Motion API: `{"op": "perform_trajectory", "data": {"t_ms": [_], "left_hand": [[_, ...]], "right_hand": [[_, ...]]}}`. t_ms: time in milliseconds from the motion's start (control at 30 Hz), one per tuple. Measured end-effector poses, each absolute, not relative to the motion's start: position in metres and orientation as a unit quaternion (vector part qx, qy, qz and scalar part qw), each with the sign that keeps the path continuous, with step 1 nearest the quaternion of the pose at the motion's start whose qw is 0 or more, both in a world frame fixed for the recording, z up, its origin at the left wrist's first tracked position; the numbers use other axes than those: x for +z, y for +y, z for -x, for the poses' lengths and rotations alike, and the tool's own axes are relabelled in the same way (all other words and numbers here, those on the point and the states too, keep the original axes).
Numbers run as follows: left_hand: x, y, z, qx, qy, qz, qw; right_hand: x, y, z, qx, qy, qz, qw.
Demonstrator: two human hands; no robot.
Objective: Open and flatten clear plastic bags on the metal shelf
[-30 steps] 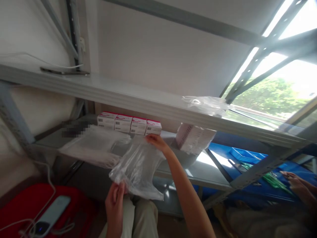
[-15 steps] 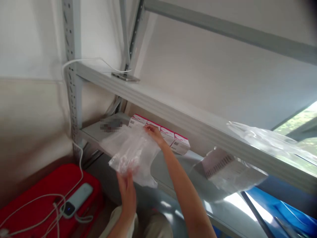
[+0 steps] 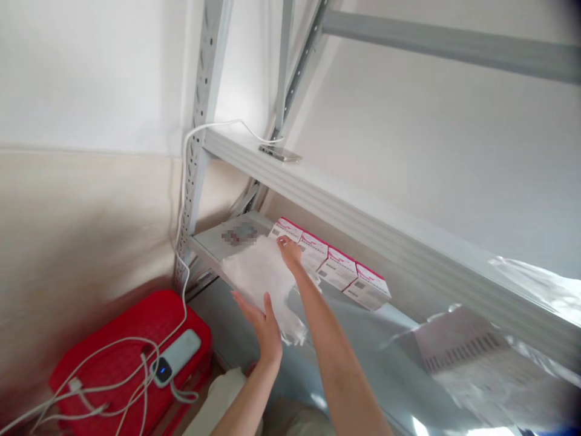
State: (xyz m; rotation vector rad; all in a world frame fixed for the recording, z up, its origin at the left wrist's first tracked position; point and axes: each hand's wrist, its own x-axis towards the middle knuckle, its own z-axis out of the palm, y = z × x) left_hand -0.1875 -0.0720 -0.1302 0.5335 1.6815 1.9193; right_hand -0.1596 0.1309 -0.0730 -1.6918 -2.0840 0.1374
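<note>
A clear plastic bag (image 3: 261, 274) lies on the left end of the grey metal shelf (image 3: 213, 242), partly hanging over its front edge. My right hand (image 3: 289, 251) rests on the bag's far edge, fingers curled onto it, next to a row of white and pink boxes (image 3: 330, 264). Below it, my left hand (image 3: 261, 324) is flat with fingers stretched out, pressing against the hanging part of the bag.
A phone (image 3: 280, 153) on a white cable lies on the upper shelf (image 3: 345, 194). A red case (image 3: 131, 351) on the floor carries a power bank (image 3: 175, 357) and white cables. More clear bags (image 3: 472, 357) lie on the shelf to the right.
The view swung left. Both hands moved the bag up and left onto the shelf end; my left hand went from pinching the bag's lower edge to lying flat against it.
</note>
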Motion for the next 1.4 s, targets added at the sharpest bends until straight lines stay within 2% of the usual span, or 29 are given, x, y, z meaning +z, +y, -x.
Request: {"op": "perform_trajectory", "data": {"t_ms": [233,367,533,667,767,900,1000,1100,1233,1300,1400], "left_hand": [[-0.131,-0.059,0.170,0.700,0.649,-0.154,0.255],[-0.133,-0.052,0.159,0.692,0.662,-0.148,0.246],[-0.140,-0.045,0.149,0.707,0.640,-0.164,0.251],[-0.141,-0.048,0.154,0.706,0.634,-0.189,0.253],[-0.137,-0.065,0.161,0.711,0.652,-0.188,0.187],[-0.119,-0.101,0.150,0.736,0.622,-0.268,0.019],[-0.094,-0.126,0.107,0.731,0.544,-0.413,0.002],[-0.079,-0.132,0.039,0.642,0.412,-0.643,0.063],[-0.104,-0.104,-0.040,0.367,0.251,-0.889,0.108],[-0.134,-0.082,-0.061,0.301,0.302,-0.895,0.134],[-0.181,-0.052,-0.072,0.279,0.414,-0.855,0.139]], "right_hand": [[-0.080,0.140,0.161,0.087,-0.739,0.626,0.231],[-0.081,0.131,0.162,0.008,-0.773,0.606,0.190],[-0.060,0.099,0.122,-0.064,-0.782,0.562,0.263],[-0.052,0.055,0.060,-0.028,-0.751,0.580,0.313],[-0.059,0.015,0.005,0.027,-0.723,0.599,0.342],[-0.065,-0.039,-0.082,0.040,-0.652,0.631,0.418],[-0.053,-0.081,-0.155,-0.002,-0.597,0.653,0.466],[-0.030,-0.116,-0.222,-0.078,-0.544,0.680,0.484],[0.008,-0.131,-0.285,-0.199,-0.479,0.735,0.436],[0.025,-0.122,-0.305,-0.227,-0.474,0.754,0.393],[0.043,-0.098,-0.330,-0.209,-0.508,0.744,0.380]]}}
